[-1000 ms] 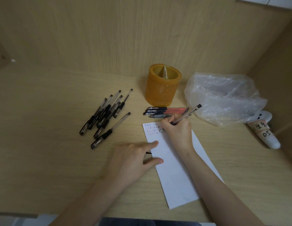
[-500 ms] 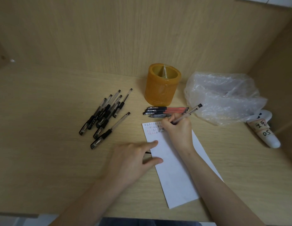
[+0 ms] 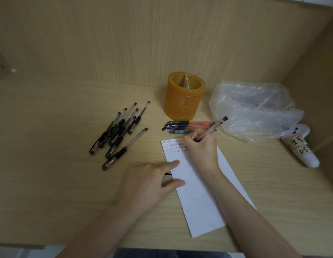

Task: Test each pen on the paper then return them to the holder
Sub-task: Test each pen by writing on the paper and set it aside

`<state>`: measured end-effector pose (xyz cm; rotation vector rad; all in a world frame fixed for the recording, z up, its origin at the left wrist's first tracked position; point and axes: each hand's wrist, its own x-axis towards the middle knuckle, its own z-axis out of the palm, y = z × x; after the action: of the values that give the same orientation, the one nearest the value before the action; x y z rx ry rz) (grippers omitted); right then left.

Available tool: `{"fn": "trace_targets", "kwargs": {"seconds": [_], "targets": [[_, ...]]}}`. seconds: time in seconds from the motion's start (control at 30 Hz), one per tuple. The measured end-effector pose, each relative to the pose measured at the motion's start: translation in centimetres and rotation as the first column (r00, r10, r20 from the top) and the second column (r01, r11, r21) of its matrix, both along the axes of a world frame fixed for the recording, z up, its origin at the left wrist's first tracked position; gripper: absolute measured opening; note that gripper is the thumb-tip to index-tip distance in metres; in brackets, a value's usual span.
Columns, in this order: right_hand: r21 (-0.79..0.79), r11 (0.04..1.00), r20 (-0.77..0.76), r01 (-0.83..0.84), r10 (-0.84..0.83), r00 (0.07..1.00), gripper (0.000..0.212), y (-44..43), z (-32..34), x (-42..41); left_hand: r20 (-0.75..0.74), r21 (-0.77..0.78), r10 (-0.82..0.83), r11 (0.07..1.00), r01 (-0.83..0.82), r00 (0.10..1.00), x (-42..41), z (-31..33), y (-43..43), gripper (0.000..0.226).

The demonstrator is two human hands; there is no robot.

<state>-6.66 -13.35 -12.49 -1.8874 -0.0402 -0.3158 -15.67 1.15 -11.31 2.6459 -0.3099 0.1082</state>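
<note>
While the left hand [image 3: 150, 181], fingers spread, rests on the paper [image 3: 199, 202], the right hand [image 3: 201, 148] pinches a clear pen [image 3: 216, 126] over its top | amber holder [image 3: 182, 103] behind | black pens [image 3: 119, 131] loose at left

Amber holder [image 3: 182, 103] stands behind loose pens [image 3: 117, 131] and marked paper [image 3: 197, 198].

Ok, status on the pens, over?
Right hand grips clear pen, tip at paper. Left hand presses paper flat. Holder empty, nothing blocking it.
</note>
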Motion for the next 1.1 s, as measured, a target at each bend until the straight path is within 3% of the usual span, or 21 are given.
{"fn": "trace_targets", "kwargs": {"seconds": [0.13, 0.2, 0.37, 0.47, 0.57, 0.63, 0.8, 1.1], "targets": [[0.038, 0.999, -0.024, -0.003, 0.004, 1.0, 0.039, -0.1, 0.1, 0.1, -0.004, 0.009, -0.007, 1.0, 0.007, 1.0, 0.0, 0.0, 0.0, 0.062], [0.184, 0.983, -0.055, 0.011, 0.0, 0.998, 0.041, -0.5, 0.5, 0.5, -0.009, -0.003, -0.01, 1.0, 0.01, 1.0, -0.1, 0.1, 0.0, 0.063], [0.614, 0.787, -0.128, -0.066, 0.182, 0.975, 0.035, -2.4, 1.8, 0.5, -0.054, -0.042, -0.006, 0.999, 0.004, 0.998, 0.0, 0.1, 0.1, 0.061], [0.746, 0.665, -0.182, -0.028, 0.244, 0.953, 0.038, -3.1, 2.7, 0.5, -0.135, -0.208, -0.016, 0.978, -0.013, 0.991, -0.2, 0.5, 0.4, 0.049], [0.68, 0.723, -0.161, -0.124, 0.312, 0.936, 0.026, -3.2, 4.0, -1.1, -0.205, -0.568, -0.095, 0.822, -0.04, 0.974, -0.5, 0.8, 0.8, 0.036], [0.581, 0.791, -0.15, -0.191, 0.335, 0.93, 0.025, -3.0, 4.4, -2.9, -0.18, -0.69, -0.193, 0.724, 0.016, 0.964, -0.5, 1.0, 1.0, 0.041], [0.525, 0.835, -0.233, -0.165, 0.327, 0.916, 0.036, -2.7, 4.7, -5.3, -0.144, -0.721, -0.272, 0.688, 0.088, 0.951, -0.2, 1.0, 0.8, 0.051], [0.461, 0.87, -0.218, -0.174, 0.301, 0.928, 0.041, -2.3, 4.9, -5.9, -0.157, -0.68, -0.271, 0.727, 0.095, 0.95, -0.5, 2.1, 0.0, 0.057]]}}
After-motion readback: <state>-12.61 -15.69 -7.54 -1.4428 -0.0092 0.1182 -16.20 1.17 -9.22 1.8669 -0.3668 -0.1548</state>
